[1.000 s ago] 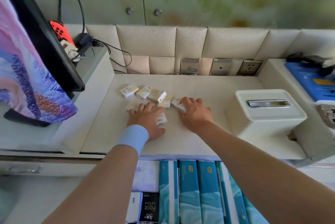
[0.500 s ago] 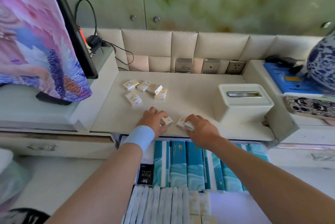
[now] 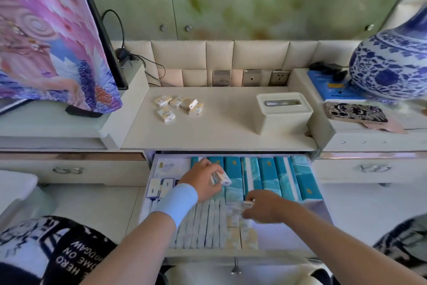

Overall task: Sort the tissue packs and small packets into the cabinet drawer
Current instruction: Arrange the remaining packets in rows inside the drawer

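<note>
Both hands are over the open drawer (image 3: 320, 213), each carrying one small packet down from the countertop (image 3: 226, 127). The left hand (image 3: 203, 180) pinches a small packet (image 3: 221, 178) between thumb and fingertips above the upright teal tissue packs (image 3: 272, 176) at the back of the drawer; the right hand (image 3: 263, 209) pinches a second packet (image 3: 247, 204), partly hidden by the fingers, just over the front row of pale packets (image 3: 203, 224). To do this step well, lower each packet on edge into the gap at the right end of the front row, beside the yellowish packets (image 3: 240, 236) standing there — the same orientation as its neighbours, so the row stays tight and the drawer can close. Release only once the packet is seated between the others; a drop from height is likely to tip it flat across the row. The packets are small, flat, cream-and-yellow paper-wrapped blocks, light and stiff enough for a fingertip pinch. Five more packets (image 3: 179, 106) lie in a loose cluster on the countertop behind the drawer, left of the white tissue box (image 3: 284, 111), so the sorting appears unfinished.
</note>
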Tool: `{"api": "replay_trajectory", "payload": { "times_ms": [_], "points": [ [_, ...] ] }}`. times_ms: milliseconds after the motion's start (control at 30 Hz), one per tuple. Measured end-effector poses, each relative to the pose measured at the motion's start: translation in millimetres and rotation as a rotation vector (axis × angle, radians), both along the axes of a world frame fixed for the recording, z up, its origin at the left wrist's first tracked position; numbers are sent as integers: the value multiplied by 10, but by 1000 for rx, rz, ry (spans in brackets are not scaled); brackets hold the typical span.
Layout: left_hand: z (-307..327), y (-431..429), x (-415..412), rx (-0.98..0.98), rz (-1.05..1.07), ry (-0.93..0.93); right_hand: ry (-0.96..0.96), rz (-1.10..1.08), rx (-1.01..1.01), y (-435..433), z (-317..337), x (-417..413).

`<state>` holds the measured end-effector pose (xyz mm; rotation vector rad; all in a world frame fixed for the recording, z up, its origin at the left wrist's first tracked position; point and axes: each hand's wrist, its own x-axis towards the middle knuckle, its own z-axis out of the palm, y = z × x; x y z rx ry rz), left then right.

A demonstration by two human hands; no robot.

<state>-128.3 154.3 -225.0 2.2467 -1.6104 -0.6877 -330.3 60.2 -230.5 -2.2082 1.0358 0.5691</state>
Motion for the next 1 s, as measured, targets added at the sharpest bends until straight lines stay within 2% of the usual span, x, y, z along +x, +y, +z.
{"api": "replay_trajectory", "payload": {
  "times_ms": [100,267,333,467,533,633,700,767,867,900,1000],
  "points": [
    [-47,78,-155,41,-51,-18,78,28,-52,184,-193,-124],
    [-77,136,-244,93,-89,-49,41,1,156,374,-405,-199],
    [-79,138,-253,107,-112,-65,-13,-72,189,343,-382,-215],
    [-74,104,-299,81,-111,-52,-198,-413,281,235,-325,-251],
    [-90,85,-333,81,-121,-43,-184,-481,301,239,-355,-261],
    [-128,74,-384,110,-143,-41,-99,-469,370,269,-477,-298],
    [-156,66,-401,111,-147,-34,-76,-476,368,261,-508,-286],
    [-168,59,-425,109,-151,-16,-53,-585,315,256,-500,-306],
    [-191,39,-464,117,-163,7,73,-324,212,208,-436,-342],
    [-201,34,-480,119,-167,16,22,-393,280,165,-432,-357],
    [-229,17,-530,143,-187,37,-99,-437,192,67,-414,-372]
  ]
}}
